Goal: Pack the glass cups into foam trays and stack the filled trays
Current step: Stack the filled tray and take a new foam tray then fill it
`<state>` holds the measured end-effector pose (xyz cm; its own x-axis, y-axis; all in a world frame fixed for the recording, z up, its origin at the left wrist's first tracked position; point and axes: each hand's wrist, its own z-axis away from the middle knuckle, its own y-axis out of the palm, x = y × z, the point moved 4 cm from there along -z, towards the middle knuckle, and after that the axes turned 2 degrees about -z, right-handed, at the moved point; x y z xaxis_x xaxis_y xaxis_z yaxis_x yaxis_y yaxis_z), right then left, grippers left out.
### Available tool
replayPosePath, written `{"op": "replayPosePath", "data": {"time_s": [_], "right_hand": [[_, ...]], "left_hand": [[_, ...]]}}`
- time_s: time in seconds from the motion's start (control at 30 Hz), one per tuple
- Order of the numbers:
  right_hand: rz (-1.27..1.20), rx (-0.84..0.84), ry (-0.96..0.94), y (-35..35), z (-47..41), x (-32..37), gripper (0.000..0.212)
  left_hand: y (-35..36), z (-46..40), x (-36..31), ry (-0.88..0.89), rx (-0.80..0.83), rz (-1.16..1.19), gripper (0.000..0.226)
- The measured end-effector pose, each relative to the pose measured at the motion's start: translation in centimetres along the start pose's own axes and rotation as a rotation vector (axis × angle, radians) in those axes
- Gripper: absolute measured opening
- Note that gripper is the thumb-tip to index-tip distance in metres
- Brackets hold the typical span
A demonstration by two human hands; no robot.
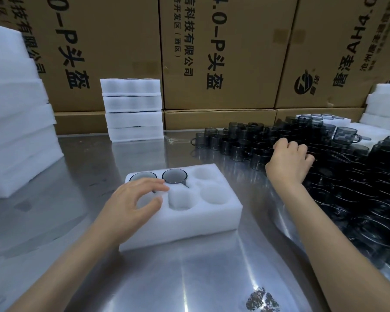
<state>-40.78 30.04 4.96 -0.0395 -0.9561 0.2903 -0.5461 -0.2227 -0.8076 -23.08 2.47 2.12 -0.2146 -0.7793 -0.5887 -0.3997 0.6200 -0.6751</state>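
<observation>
A white foam tray (203,221) lies on the steel table in front of me. Two dark glass cups (174,176) sit in its back-left pockets; the other pockets are empty. My left hand (131,203) hovers over the tray's front-left pocket, fingers loosely curved, holding nothing. My right hand (288,161) reaches into the crowd of dark glass cups (324,167) at the right, its fingers curled down among them; whether they hold a cup is hidden. A stack of filled foam trays (133,109) stands at the back.
Empty foam trays are piled at the far left (16,122) and back right (383,104). Large cardboard boxes (223,52) wall off the back. The steel table (189,278) shows bare between my arms.
</observation>
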Motion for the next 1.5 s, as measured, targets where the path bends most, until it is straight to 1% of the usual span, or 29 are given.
{"op": "replayPosePath", "data": {"time_s": [0.13,0.2,0.27,0.37,0.47,0.53,0.6,0.67,0.83,0.97,1.03,1.1,1.23,1.37,1.5], "right_hand": [[-0.027,-0.005,-0.047,-0.3,0.0,0.4,0.039],[-0.094,-0.028,-0.080,-0.8,0.1,1.1,0.039],[-0.228,-0.043,-0.118,-1.5,0.3,2.0,0.043],[-0.492,-0.021,-0.222,-2.5,1.3,4.0,0.046],[-0.742,0.025,-0.327,-3.6,2.9,6.0,0.034],[-0.802,0.030,-0.403,-4.0,3.9,7.2,0.019],[-0.809,0.039,-0.459,-3.8,4.7,8.1,0.009],[-0.789,0.071,-0.486,-3.3,5.3,8.8,0.010],[-0.757,0.106,-0.488,-2.9,5.5,9.8,0.016],[-0.671,0.244,-0.517,-2.5,5.4,10.5,0.015],[-0.646,0.358,-0.527,-2.2,5.3,10.4,0.025],[-0.631,0.408,-0.545,-1.9,5.1,10.3,0.029],[-0.696,0.305,-0.558,-2.0,5.1,9.9,0.026],[-0.624,0.265,-0.634,-1.7,5.9,10.3,0.026],[-0.582,0.261,-0.669,-1.7,6.1,10.4,0.025]], "left_hand": [[0.0,0.0,-0.1,-0.001,0.010,0.000,0.045],[0.0,0.0,-0.1,-0.003,0.015,-0.002,0.047],[0.0,0.0,-0.1,-0.011,0.019,-0.002,0.050],[0.0,0.1,0.0,-0.019,0.023,-0.005,0.052],[0.0,0.1,-0.1,-0.018,0.028,-0.012,0.047],[0.0,0.1,-0.1,-0.023,0.034,-0.020,0.043],[0.0,0.0,0.0,-0.023,0.036,-0.021,0.046],[0.0,0.0,-0.1,-0.022,0.035,-0.017,0.050],[-0.1,0.0,-0.2,-0.017,0.033,-0.012,0.052],[-0.1,0.0,-0.1,-0.012,0.036,-0.022,0.056],[-0.1,0.0,-0.1,-0.011,0.036,-0.021,0.056],[-0.1,0.0,0.0,-0.013,0.038,-0.019,0.055],[0.0,0.0,0.1,-0.018,0.045,-0.027,0.037],[0.0,0.0,0.1,-0.017,0.048,-0.024,0.036],[0.0,0.0,0.0,-0.015,0.043,-0.034,0.036]]}}
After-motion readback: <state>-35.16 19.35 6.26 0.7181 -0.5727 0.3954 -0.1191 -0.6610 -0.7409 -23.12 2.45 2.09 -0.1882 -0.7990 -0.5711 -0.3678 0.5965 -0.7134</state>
